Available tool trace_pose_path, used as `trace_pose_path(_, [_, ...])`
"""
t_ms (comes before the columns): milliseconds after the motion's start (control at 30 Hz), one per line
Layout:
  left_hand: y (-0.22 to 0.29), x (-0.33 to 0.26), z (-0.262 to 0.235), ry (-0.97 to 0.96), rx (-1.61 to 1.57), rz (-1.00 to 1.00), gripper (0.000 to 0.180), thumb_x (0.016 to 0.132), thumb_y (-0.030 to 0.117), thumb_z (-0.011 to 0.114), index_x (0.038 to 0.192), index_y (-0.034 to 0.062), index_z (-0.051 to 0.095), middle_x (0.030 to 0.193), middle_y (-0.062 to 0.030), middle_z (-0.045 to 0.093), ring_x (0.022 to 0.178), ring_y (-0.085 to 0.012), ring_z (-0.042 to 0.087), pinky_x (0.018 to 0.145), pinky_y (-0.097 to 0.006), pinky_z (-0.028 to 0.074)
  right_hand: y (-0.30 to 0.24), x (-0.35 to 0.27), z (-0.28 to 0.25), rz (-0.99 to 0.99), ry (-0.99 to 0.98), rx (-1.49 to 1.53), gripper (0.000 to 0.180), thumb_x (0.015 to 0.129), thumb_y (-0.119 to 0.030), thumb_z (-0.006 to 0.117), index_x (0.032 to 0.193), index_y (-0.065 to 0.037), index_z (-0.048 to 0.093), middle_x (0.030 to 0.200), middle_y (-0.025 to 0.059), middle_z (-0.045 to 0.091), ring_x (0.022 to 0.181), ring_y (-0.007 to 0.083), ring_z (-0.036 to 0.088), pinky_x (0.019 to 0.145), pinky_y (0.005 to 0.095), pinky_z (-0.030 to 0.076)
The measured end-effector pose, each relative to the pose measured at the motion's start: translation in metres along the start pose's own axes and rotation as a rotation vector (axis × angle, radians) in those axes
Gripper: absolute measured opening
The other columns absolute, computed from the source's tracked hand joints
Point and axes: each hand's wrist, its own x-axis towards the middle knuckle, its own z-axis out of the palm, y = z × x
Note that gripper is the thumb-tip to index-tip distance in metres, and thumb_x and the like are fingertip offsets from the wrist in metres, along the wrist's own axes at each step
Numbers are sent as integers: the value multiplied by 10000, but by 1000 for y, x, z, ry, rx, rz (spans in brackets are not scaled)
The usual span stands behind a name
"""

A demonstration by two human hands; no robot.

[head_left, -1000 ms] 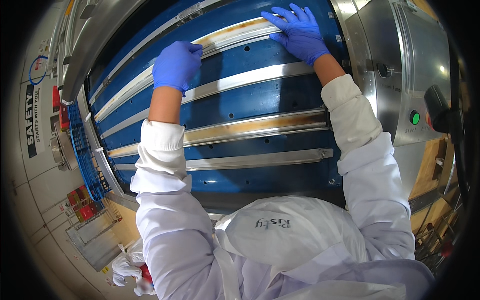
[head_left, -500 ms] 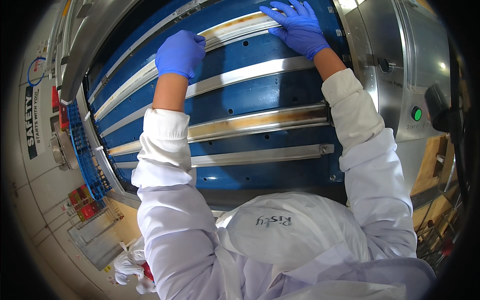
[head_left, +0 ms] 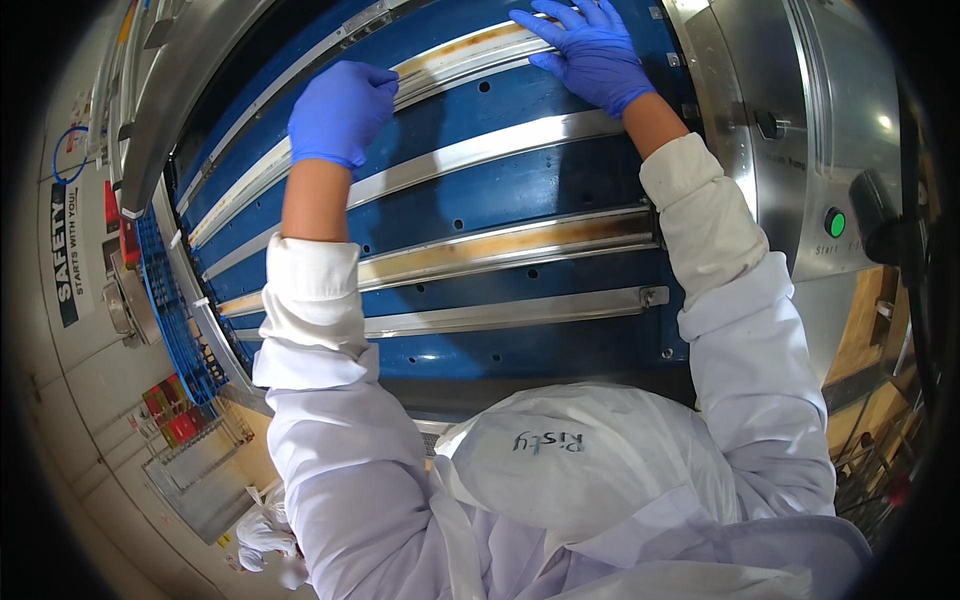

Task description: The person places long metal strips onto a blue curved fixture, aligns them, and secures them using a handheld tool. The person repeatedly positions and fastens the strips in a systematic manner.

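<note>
My left hand (head_left: 343,112), in a blue glove, is closed at the far metal sealing bar (head_left: 455,60), which has a brown-stained strip along its top. Whatever its fingers hold is hidden from view. Toward the right end of the same bar, my right hand (head_left: 592,58) is gloved too and has its fingers spread, the tips lying at the bar. The bar crosses a blue machine bed (head_left: 480,195) dotted with small holes. Nearer to me lie a plain metal strip (head_left: 480,148) and a second brown-stained sealing bar (head_left: 500,243).
Another thin metal strip (head_left: 500,316) runs along the near side. To the right stands a steel housing with a green button (head_left: 834,223) and a black knob (head_left: 768,125). A curved steel frame (head_left: 165,110) rises at left, beside a blue basket (head_left: 170,290). Another person (head_left: 265,530) is at lower left.
My left hand has slid a little to the left along the far bar, still closed. My right hand has shifted slightly left, its fingers still spread.
</note>
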Motion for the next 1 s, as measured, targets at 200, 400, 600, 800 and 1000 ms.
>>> trace_pose_path(200, [5,6,4,-27,25,-18,227,873,349,649,1036,245,768,1041,-80,725,969,-308,684,866,-381,539,-2,-2,0,-7,6,-3,573,847,-379,659,1392,-277,517,1357,70,545,1293,387,447,1108,552,292])
trace_pose_path(400, [24,-1,-1,-51,53,-92,218,872,342,651,1027,246,771,1034,-79,727,966,-297,686,855,-382,542,-2,1,1,-2,19,-11,572,848,-390,659,1391,-276,518,1356,62,545,1298,379,442,1105,553,293])
trace_pose_path(600, [19,-1,0,-3,23,-10,226,879,349,646,1029,234,769,1040,-82,724,970,-304,683,859,-390,541,-5,1,2,-2,14,-29,572,842,-409,668,1381,-273,530,1346,61,552,1287,374,452,1101,553,295])
trace_pose_path(800, [22,0,0,2,56,26,239,879,365,643,1034,231,767,1039,-96,721,963,-315,681,860,-397,541,-2,0,1,0,26,-16,568,847,-418,667,1378,-270,534,1342,59,556,1285,373,453,1103,552,294])
trace_pose_path(1000, [16,9,4,-4,71,81,249,885,367,628,1034,222,764,1036,-101,720,960,-322,680,853,-400,543,-5,-2,1,0,29,-48,573,844,-423,669,1378,-265,535,1342,60,556,1286,370,453,1103,551,295])
